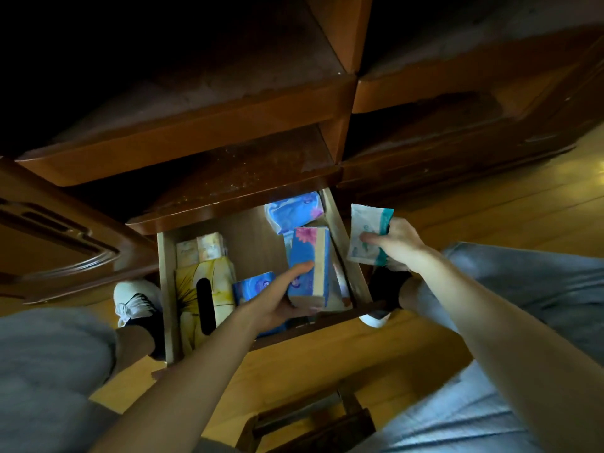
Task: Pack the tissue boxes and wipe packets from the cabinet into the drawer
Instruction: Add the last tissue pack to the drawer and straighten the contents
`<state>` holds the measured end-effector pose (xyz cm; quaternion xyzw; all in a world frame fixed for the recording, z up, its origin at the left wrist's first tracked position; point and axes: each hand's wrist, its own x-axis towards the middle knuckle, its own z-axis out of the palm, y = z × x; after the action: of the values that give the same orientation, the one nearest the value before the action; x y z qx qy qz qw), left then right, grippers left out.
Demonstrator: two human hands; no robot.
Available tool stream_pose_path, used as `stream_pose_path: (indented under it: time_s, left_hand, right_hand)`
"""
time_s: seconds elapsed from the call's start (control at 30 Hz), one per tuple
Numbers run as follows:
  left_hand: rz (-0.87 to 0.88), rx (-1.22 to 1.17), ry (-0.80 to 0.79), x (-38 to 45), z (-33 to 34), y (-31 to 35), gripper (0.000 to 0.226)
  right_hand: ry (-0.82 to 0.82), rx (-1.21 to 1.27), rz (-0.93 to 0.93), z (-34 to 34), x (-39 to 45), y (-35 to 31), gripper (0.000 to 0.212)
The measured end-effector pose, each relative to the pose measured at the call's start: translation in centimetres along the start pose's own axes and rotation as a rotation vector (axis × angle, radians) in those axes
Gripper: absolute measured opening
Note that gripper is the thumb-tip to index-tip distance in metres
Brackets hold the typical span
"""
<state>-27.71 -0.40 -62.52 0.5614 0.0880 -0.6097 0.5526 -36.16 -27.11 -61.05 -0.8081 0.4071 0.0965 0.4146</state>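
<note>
The head view looks down into an open wooden drawer point(167, 289) pulled out over a yellow wood floor point(327, 354). Nearest are two bare arms and two grey knees. One white shoe point(130, 299) sits just left of the drawer.

The left hand point(277, 302) is wrapped around one blue tissue box point(309, 266) with a pink flower on it. The thumb is on the front and the fingers are under it. The box stands up on end inside the drawer, on the right side.

The right hand point(397, 243) pinches one white and teal wipe packet point(367, 237), held up just right of the drawer's side wall.

Inside the drawer I count one yellow tissue box point(209, 282) with a dark slot, one small blue packet point(253, 286) beside it, two pale small packs point(201, 248) farther back, and one blue soft pack point(294, 212) at the far end.

Above that is the dark brown cabinet point(228, 125).
</note>
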Motion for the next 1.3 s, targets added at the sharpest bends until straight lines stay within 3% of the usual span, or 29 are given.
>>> stream_pose_path:
  time_s: [0.13, 0.3, 0.47, 0.67, 0.77, 0.83, 0.93, 1.1, 1.2, 1.3]
  left_hand:
    - [-0.014, 0.004, -0.021, 1.1, 0.5, -0.7, 0.046]
    - [0.142, -0.312, 0.042, 2.0, 0.6, -0.3, 0.048]
    - [0.175, -0.308, 0.12, 4.7, 2.5, 0.6, 0.043]
    - [0.117, -0.319, 0.048, 5.5, 2.4, 0.1, 0.039]
    - [0.154, -0.292, 0.035, 4.9, 1.5, 0.0, 0.049]
    - [0.183, -0.236, 0.034, 3.9, 0.7, 0.3, 0.056]
    - [0.217, -0.071, 0.056, 2.1, -1.1, 0.4, 0.05]
    - [0.306, -0.011, 0.278, -0.6, -4.0, -0.1, 0.071]
    - [0.319, -0.089, 0.31, -1.7, -4.6, -0.8, 0.077]
    - [0.316, -0.062, 0.341, -2.4, -4.2, -0.5, 0.083]
  right_hand:
    - [-0.013, 0.013, -0.01, -0.3, 0.1, 0.6, 0.041]
    - [-0.034, 0.096, -0.001, 0.6, 1.0, 0.2, 0.029]
    - [0.016, 0.023, -0.043, 1.3, 1.1, -0.1, 0.024]
    - [-0.007, 0.159, 0.015, 1.4, 1.6, 1.6, 0.033]
    - [0.042, 0.168, 0.036, 1.7, 1.7, 1.2, 0.062]
    - [0.069, 0.082, 0.002, 2.1, 1.7, 0.3, 0.07]
    - [-0.018, -0.051, -0.111, 3.6, 1.7, -1.5, 0.062]
    - [-0.077, -0.305, -0.181, 6.9, 0.1, -4.0, 0.076]
    - [-0.014, -0.461, -0.248, 10.3, -0.7, -3.0, 0.078]
    - [0.085, -0.65, -0.169, 12.6, -0.9, -2.3, 0.08]
